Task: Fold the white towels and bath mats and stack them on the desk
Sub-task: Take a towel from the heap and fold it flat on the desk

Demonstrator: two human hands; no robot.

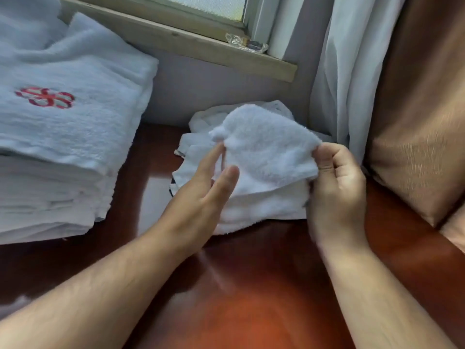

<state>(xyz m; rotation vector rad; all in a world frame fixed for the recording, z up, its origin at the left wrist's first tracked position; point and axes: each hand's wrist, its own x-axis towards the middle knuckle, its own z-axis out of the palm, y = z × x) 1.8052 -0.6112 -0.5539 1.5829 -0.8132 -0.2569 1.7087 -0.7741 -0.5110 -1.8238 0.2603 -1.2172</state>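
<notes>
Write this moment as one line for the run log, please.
right hand: pinching small towel | left hand: open beside it | folded stack: left on desk

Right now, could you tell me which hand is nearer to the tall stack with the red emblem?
Left. The left hand reaches across the desk just right of the folded stack; the right hand is farther right, pinching the small towel.

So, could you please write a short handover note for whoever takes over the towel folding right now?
Right hand pinches a corner of the small white towel, lifted over the small pile.
Left hand is open, fingers at the towel's left edge, not gripping.
Done: tall folded stack with the red emblem sits at the left of the desk.
Left: fold this towel, then the crumpled ones behind it.
</notes>
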